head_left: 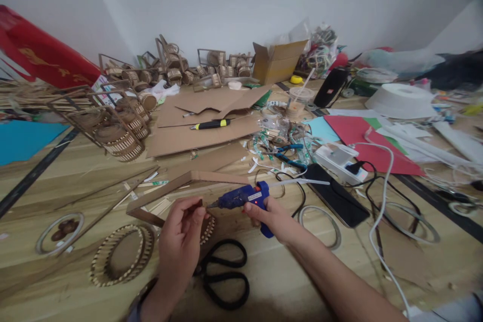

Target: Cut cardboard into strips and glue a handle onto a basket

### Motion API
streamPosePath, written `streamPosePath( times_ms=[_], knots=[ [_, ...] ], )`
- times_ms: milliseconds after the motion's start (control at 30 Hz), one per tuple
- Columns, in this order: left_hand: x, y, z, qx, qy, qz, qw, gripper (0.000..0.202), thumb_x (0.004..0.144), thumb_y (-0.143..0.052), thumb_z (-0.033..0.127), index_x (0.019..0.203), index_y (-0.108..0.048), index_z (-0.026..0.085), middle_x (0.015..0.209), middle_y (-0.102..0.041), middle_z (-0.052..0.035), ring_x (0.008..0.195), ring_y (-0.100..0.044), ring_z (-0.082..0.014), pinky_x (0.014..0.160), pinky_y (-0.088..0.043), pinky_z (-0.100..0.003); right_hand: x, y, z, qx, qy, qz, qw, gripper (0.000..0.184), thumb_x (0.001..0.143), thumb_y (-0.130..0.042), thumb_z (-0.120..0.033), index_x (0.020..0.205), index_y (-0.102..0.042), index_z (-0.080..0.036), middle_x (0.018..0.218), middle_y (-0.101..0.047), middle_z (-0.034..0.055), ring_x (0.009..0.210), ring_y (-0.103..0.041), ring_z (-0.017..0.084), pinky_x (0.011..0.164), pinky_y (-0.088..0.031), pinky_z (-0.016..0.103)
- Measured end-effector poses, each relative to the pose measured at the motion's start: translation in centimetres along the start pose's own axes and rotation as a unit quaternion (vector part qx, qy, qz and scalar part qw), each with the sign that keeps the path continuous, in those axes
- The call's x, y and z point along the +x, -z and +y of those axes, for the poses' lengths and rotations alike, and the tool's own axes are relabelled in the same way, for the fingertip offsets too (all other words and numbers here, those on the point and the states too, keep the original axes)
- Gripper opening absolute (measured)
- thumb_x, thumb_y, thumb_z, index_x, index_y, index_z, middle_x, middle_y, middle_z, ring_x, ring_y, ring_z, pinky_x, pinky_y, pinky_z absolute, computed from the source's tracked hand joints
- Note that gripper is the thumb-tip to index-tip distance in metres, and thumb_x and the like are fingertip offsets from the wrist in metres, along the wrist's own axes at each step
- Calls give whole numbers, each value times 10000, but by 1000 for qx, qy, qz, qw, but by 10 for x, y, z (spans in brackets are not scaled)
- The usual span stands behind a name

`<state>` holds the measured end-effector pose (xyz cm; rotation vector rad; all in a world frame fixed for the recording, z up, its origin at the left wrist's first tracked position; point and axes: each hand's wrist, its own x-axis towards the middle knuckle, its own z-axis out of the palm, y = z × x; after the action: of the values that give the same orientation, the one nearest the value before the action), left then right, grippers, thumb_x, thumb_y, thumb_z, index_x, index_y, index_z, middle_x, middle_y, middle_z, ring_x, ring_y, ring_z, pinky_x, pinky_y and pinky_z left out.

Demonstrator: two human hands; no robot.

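Black scissors [204, 267] obstruct the tabletop [277, 284], leaving room rightward.

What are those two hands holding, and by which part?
The right hand grips a blue glue gun by its handle. The left hand pinches a small brown piece, mostly hidden, so which part cannot be told.

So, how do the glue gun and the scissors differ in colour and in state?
The glue gun is mainly blue; the scissors look black. The right hand holds the glue gun above the table, while the scissors lie on it. Both are hand tools.
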<state>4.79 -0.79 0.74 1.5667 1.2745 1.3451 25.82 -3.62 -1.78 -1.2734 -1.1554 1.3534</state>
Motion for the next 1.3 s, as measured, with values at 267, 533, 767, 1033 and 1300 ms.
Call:
streamPosePath(
  times_ms=[267, 533, 767, 1033, 1300],
  knots=[
    [-1, 1, 0, -2, 14, 3, 1000, 338, 864, -672, 519, 959, -675, 194, 837, -693, -37, 711, -688, -189, 667, -603, -289, 1, 2, 2, -12, -13, 2, 1000, 594, 738, -669, -799, 726, -531, -221, 542, -471, -59, 502, -394, 97, 459, -275, 234],
    [-1, 0, -1, -3, 10, 1, 1000, 343, 864, -665, 527, 954, -666, 196, 829, -695, -35, 694, -687, -189, 650, -601, -290, 1, 1, -2, -6, -30, 18, 999, 625, 685, -693, -817, 682, -547, -209, 530, -482, -54, 495, -406, 89, 457, -269, 233],
    [-1, 0, -3, -2, -1, -10, 1000, 298, 884, -660, 486, 955, -664, 197, 818, -699, -29, 687, -696, -184, 648, -602, -280, 5, -3, -2, 39, -50, 40, 997, 591, 648, -764, -767, 676, -592, -202, 534, -525, -42, 497, -431, 97, 463, -304, 236],
    [-1, -3, -5, -10, -37, -16, 999, 174, 901, -637, 361, 951, -668, 198, 815, -706, -14, 672, -703, -155, 631, -600, -238, 6, 4, -6, 158, -88, 36, 983, 401, 616, -834, -395, 920, -650, -210, 893, -696, 37, 727, -639, 157, 598, -516, 267],
    [0, -6, -7, -25, -62, -33, 997, 119, 916, -607, 290, 964, -671, 201, 843, -703, -6, 684, -705, -138, 636, -596, -218, 15, 3, -4, 127, -55, 37, 990, 499, 573, -692, -235, 1065, -614, -256, 1137, -690, 54, 857, -700, 186, 535, -483, 222]
  ],
)
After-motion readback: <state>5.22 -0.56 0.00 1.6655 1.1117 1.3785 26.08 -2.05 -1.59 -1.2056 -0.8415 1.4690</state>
